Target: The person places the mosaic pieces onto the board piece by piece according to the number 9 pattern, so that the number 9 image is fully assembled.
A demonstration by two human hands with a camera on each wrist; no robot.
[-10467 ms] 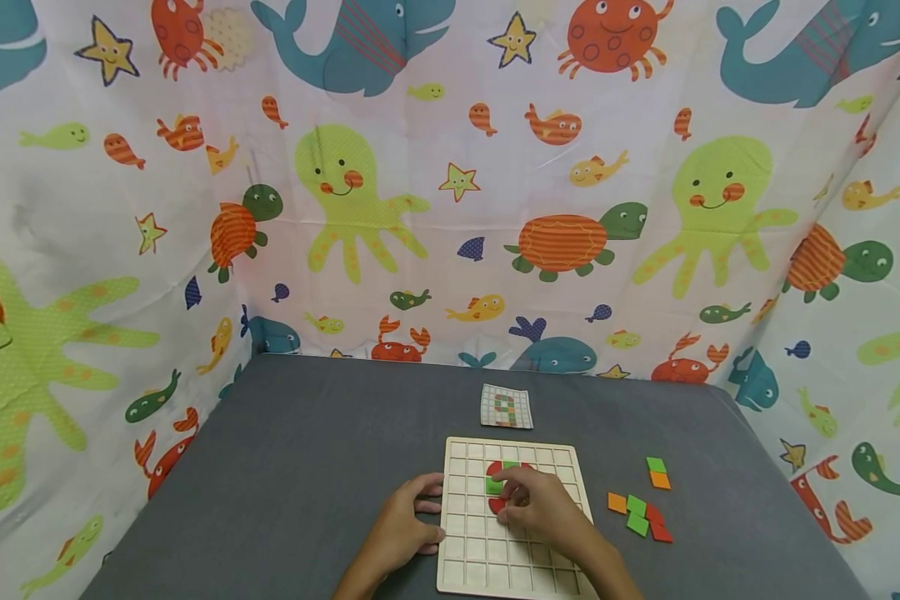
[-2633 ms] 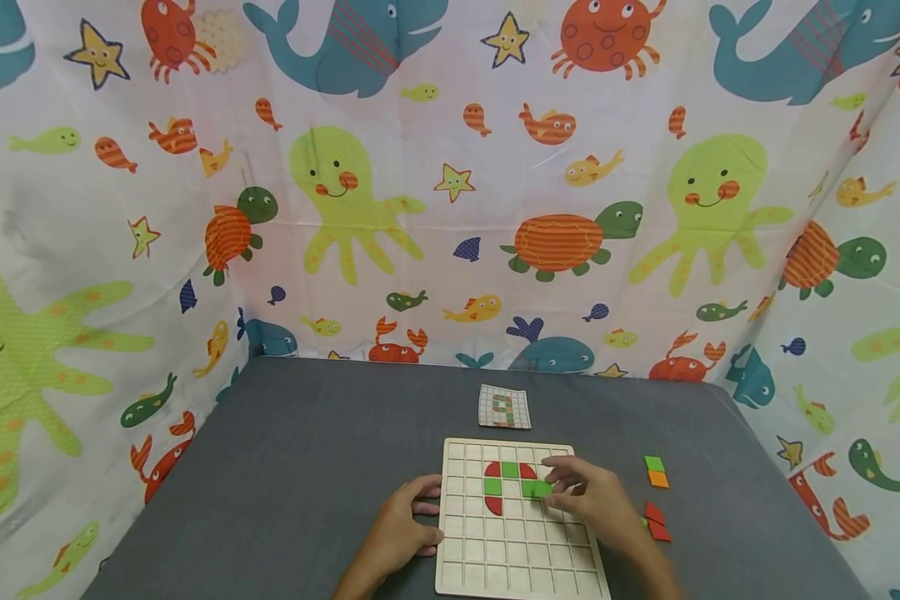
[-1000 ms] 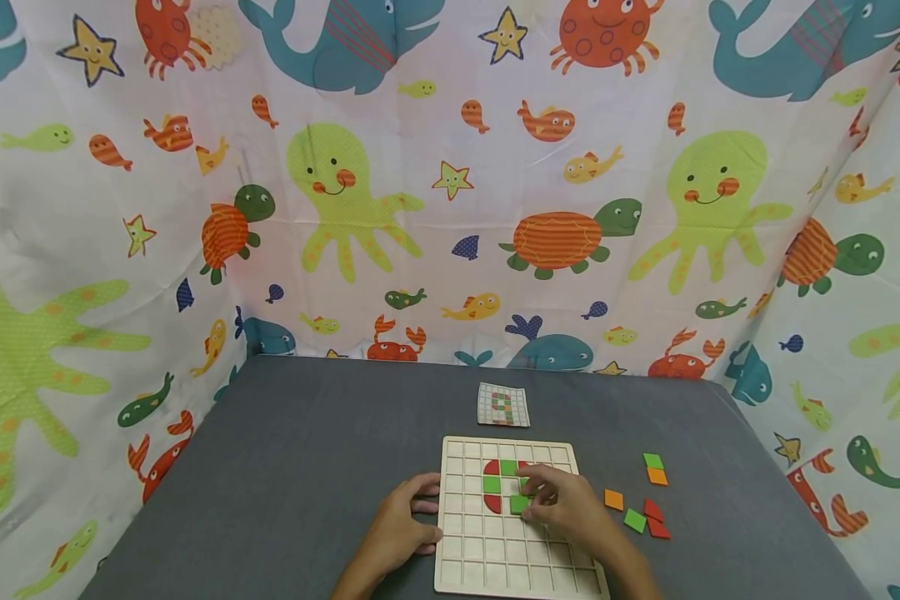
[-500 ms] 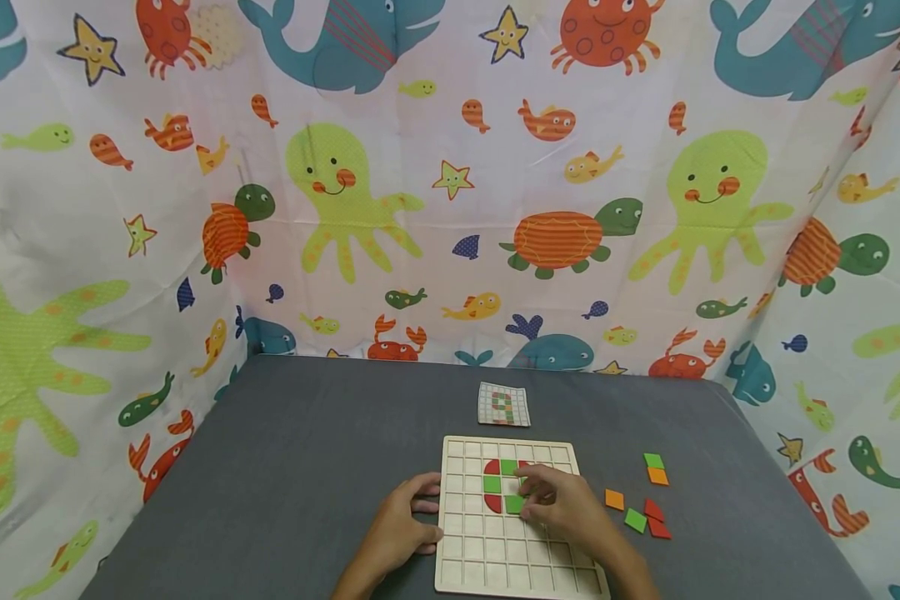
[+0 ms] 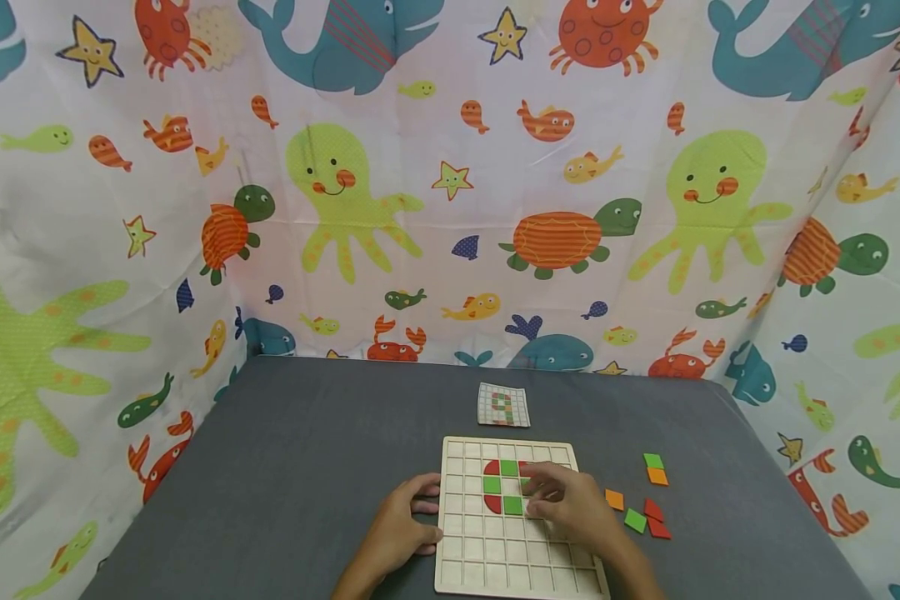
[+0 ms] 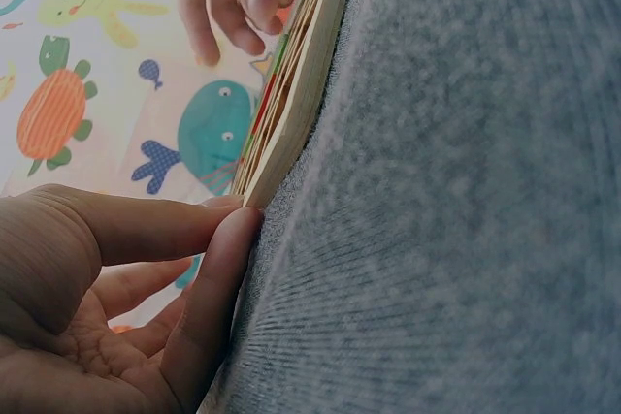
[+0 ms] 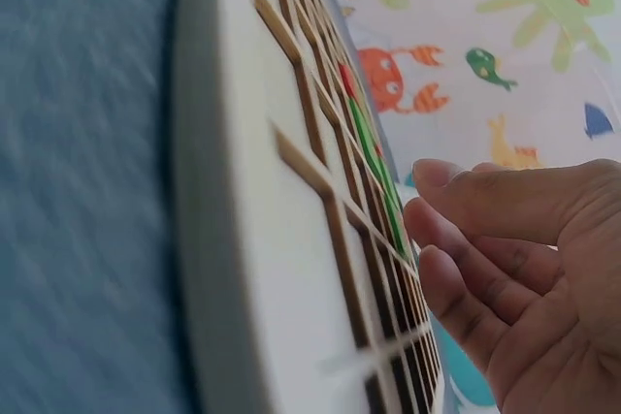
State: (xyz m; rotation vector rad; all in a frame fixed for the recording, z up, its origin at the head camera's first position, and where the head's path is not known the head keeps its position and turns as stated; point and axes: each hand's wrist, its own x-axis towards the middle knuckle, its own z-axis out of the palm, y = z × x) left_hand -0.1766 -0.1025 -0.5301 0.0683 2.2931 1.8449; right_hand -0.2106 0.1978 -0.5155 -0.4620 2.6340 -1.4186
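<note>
My left hand [image 5: 402,521] holds the left edge of a wooden grid board [image 5: 474,550]; in the left wrist view its thumb and a finger [image 6: 218,264] meet at the board's rim. Over the right part of the grid hovers my right hand [image 5: 566,504], fingers loosely bent with nothing between them. Just left of its fingertips, a green square tile [image 5: 513,505] lies in a cell beside a red rounded tile [image 5: 492,503]. Above are another green tile [image 5: 491,485], a red rounded tile [image 5: 491,467] and a green one [image 5: 508,467]. The right hand partly hides further tiles.
A small pattern card [image 5: 503,406] lies behind the board. To the right on the grey tabletop [image 5: 330,450] are loose tiles: orange [image 5: 614,499], green [image 5: 635,521], red [image 5: 657,528], and a green [image 5: 652,460] and orange [image 5: 657,476] pair. A printed curtain [image 5: 450,233] surrounds the table.
The green tile under my right fingertips has slid into its cell next to the lower red tile. The right hand has let go and drawn slightly right. My left hand stays put.
</note>
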